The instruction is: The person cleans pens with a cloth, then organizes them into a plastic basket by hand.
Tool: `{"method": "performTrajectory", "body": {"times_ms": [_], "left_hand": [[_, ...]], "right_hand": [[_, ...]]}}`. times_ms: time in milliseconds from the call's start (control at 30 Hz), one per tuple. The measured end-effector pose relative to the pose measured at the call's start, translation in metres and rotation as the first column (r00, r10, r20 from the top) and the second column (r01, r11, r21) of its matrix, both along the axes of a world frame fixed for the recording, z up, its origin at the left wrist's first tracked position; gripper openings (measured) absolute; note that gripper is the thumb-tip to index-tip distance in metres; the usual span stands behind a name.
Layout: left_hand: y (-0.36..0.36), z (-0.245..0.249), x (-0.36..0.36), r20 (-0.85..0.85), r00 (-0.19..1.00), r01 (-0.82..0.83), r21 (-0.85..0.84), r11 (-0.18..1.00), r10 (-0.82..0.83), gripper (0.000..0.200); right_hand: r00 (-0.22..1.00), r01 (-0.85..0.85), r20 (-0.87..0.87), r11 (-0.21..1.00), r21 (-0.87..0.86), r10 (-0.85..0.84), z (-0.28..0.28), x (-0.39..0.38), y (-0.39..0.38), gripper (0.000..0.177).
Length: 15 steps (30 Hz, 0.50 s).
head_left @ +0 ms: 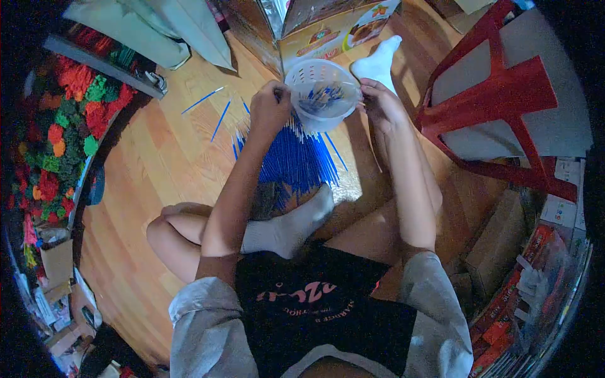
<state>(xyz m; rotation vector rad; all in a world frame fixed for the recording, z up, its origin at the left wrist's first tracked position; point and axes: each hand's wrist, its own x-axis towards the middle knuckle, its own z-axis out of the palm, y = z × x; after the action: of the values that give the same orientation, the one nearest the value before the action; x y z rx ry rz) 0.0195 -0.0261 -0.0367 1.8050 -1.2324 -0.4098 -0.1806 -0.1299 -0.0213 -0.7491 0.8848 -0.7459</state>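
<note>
A translucent white plastic basket (324, 120) with slotted sides is held up in front of me, tilted so that its inside shows. Small blue and tan pieces (324, 96) lie in it, too small to name. My left hand (272, 106) is closed at the basket's left rim. On the opposite side, my right hand (383, 104) pinches the rim between thumb and fingers. Below the basket, a dense bundle of thin blue sticks with white tips (291, 157) lies on the floor, partly hidden by my left forearm.
Loose blue sticks (220, 120) lie left of the bundle. An open cardboard box (340, 38) stands beyond the basket. A red plastic stool (523, 101) lies tipped at the right. Red and green tufted bundles (69, 126) fill the left side. My socked foot (293, 223) rests near the bundle.
</note>
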Motion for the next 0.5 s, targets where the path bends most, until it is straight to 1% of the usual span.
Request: {"method": "performTrajectory", "body": {"times_ms": [33, 67, 100, 167, 200, 233, 267, 300, 333, 367, 400, 467, 500], "left_hand": [[0.000, -0.002, -0.001, 0.051, 0.998, -0.022, -0.017, 1.000, 0.023, 0.017], [0.000, -0.004, -0.001, 0.101, 0.994, -0.043, -0.033, 0.999, 0.046, 0.017], [0.001, -0.001, -0.003, 0.101, 0.994, -0.044, -0.030, 0.999, 0.047, 0.017], [0.001, 0.005, -0.006, 0.160, 0.985, -0.064, -0.009, 0.998, 0.064, 0.018], [0.000, 0.005, -0.004, 0.159, 0.985, -0.064, -0.007, 0.998, 0.065, 0.018], [-0.002, 0.005, -0.001, 0.119, 0.992, -0.031, -0.010, 0.999, 0.032, 0.017], [-0.004, 0.005, 0.001, 0.078, 0.997, 0.002, -0.015, 1.000, -0.001, 0.017], [-0.004, 0.008, 0.000, 0.078, 0.997, 0.001, -0.017, 1.000, 0.001, 0.017], [-0.005, 0.011, -0.002, 0.119, 0.993, 0.014, -0.042, 0.999, -0.009, 0.014], [-0.005, 0.014, -0.004, 0.160, 0.987, 0.030, -0.067, 0.997, -0.019, 0.011], [-0.005, 0.016, -0.006, 0.160, 0.987, 0.031, -0.067, 0.997, -0.020, 0.011], [-0.006, 0.020, -0.004, 0.216, 0.976, 0.016, -0.109, 0.994, 0.008, 0.011], [-0.007, 0.022, -0.002, 0.217, 0.976, 0.011, -0.110, 0.994, 0.013, 0.011]], "right_hand": [[0.999, 0.037, -0.014, 0.998, 0.047, -0.037, 0.003, 0.000, 0.001, 0.025], [0.999, 0.036, -0.014, 0.998, 0.048, -0.035, 0.005, -0.001, 0.002, 0.025], [0.999, 0.046, -0.018, 0.998, 0.045, -0.045, 0.007, -0.001, 0.003, 0.027], [0.998, 0.056, -0.025, 0.997, 0.044, -0.054, 0.011, -0.003, 0.003, 0.029], [0.993, 0.009, -0.115, 0.993, -0.117, -0.022, 0.014, -0.003, 0.003, 0.031], [0.978, -0.053, -0.208, 0.961, -0.271, -0.005, 0.017, -0.003, 0.004, 0.032], [0.978, -0.053, -0.208, 0.961, -0.271, -0.004, 0.020, -0.003, 0.004, 0.032], [0.883, -0.167, -0.451, 0.808, -0.565, -0.133, 0.025, 0.000, 0.005, 0.033], [0.730, -0.349, -0.597, 0.569, -0.745, -0.333, 0.027, 0.002, 0.006, 0.034], [0.703, -0.379, -0.573, 0.461, -0.802, -0.420, 0.024, 0.004, 0.005, 0.035], [0.703, -0.378, -0.573, 0.461, -0.803, -0.421, 0.024, 0.003, 0.004, 0.035], [0.792, -0.267, -0.458, 0.446, -0.854, -0.403, 0.027, 0.003, -0.001, 0.043], [0.795, -0.268, -0.456, 0.443, -0.856, -0.400, 0.029, 0.004, -0.005, 0.043]]}}
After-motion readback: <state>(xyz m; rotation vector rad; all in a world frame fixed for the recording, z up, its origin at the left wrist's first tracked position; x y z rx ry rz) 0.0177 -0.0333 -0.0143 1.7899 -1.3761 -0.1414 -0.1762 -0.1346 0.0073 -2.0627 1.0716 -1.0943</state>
